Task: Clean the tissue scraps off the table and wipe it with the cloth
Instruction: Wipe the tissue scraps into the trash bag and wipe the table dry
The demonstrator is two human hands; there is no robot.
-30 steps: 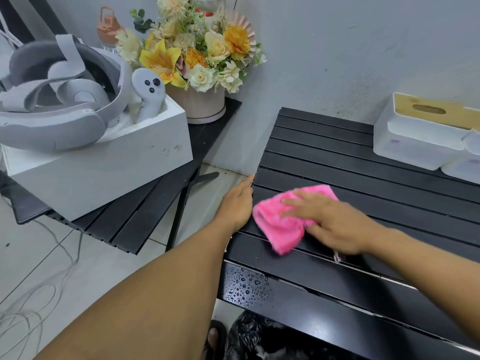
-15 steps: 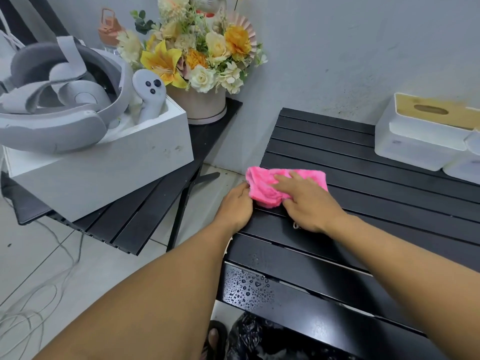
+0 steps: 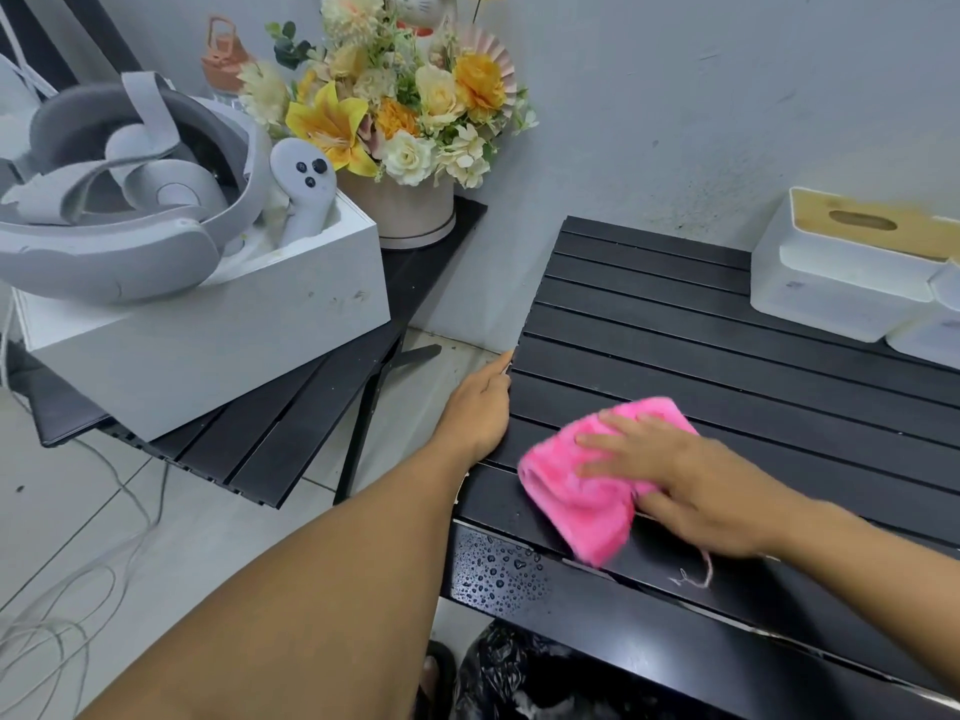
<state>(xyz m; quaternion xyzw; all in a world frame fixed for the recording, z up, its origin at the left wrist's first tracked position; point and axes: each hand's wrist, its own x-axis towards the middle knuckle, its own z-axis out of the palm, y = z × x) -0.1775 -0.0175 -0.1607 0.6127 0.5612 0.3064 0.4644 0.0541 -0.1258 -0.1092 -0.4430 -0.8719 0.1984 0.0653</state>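
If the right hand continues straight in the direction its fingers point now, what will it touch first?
The right hand lies flat on the pink cloth, fingers pointing left toward the left hand at the table edge. Probably that hand or wrist comes first, though depth is uncertain.

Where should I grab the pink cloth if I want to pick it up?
Pinch the pink cloth at its bunched left end, coming from above and the left. That end is bare and thickly folded, while the right hand lies flat over the other end.
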